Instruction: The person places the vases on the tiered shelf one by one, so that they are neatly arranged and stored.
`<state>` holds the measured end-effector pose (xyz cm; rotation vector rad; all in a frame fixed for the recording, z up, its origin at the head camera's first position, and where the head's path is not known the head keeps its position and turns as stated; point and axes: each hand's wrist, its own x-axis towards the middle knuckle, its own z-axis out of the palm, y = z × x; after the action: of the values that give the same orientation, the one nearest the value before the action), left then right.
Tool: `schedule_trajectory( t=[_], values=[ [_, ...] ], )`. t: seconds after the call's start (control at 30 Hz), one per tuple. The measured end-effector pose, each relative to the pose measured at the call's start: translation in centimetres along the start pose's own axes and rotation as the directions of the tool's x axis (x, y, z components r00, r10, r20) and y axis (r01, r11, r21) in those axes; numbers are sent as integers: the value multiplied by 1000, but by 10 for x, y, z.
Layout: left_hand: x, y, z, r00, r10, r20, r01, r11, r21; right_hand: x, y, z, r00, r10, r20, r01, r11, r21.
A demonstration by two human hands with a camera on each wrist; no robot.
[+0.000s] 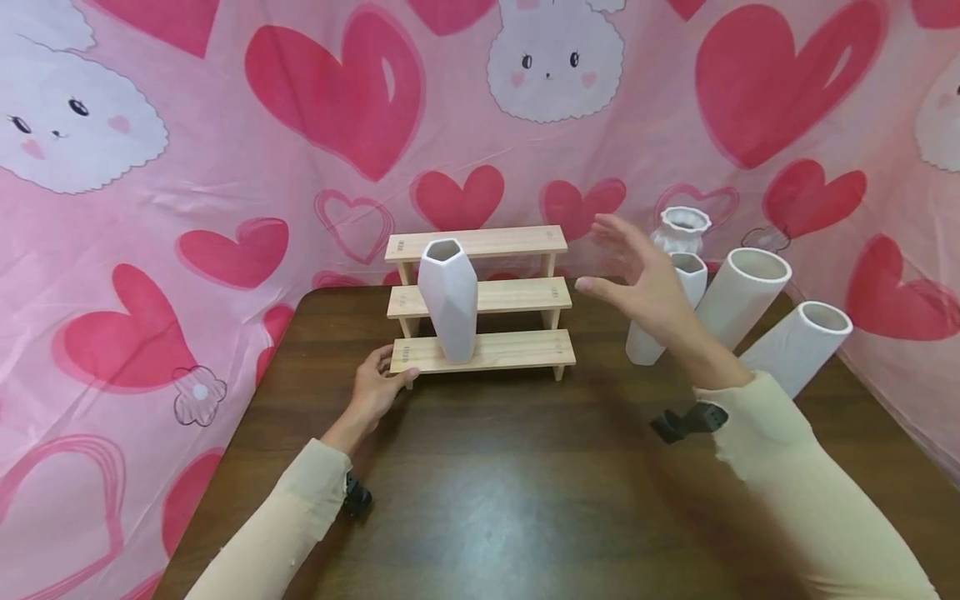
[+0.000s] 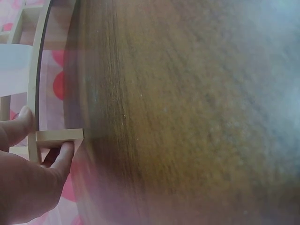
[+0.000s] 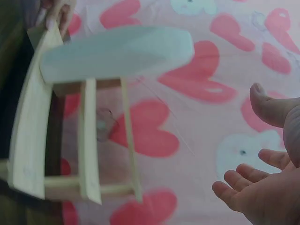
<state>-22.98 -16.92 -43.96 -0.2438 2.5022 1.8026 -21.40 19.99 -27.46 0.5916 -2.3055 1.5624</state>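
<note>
A white faceted vase (image 1: 450,304) stands upright on the lowest step of a three-tier wooden stand (image 1: 517,350), left of its middle. My left hand (image 1: 377,390) grips the left end of that lowest step, thumb on the front edge; in the left wrist view the fingers (image 2: 65,157) reach around the short leg (image 2: 61,136) beneath the board. My right hand (image 1: 648,287) is raised in the air right of the stand, fingers spread and thumb apart, with nothing in it. In the right wrist view the vase (image 3: 117,54) and stand (image 3: 30,140) appear well away from that hand.
At the right of the brown table (image 1: 480,500) are several white vases: a ruffled-rim vase (image 1: 681,225) at the back, a faceted vase (image 1: 645,346) partly behind my right hand, and two round-mouthed cylinders, one taller (image 1: 742,292), one nearer (image 1: 802,342). A pink heart-print cloth (image 1: 465,108) hangs behind.
</note>
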Motion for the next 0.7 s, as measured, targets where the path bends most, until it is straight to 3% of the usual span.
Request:
schedule_trajectory(
  t=[0.23, 0.57, 0.7],
  values=[
    [-1, 0, 0, 1000, -2, 4, 2, 1000, -7, -14, -5, -37, 994, -45, -100, 39, 998, -59],
    [1, -1, 0, 1000, 15, 12, -15, 1000, -9, -32, -7, -66, 977, -61, -202, 77, 995, 71],
    [2, -1, 0, 1000, 10, 14, -10, 1000, -11, -39, -5, -78, 965, -47, -258, 26, 996, -84]
  ],
)
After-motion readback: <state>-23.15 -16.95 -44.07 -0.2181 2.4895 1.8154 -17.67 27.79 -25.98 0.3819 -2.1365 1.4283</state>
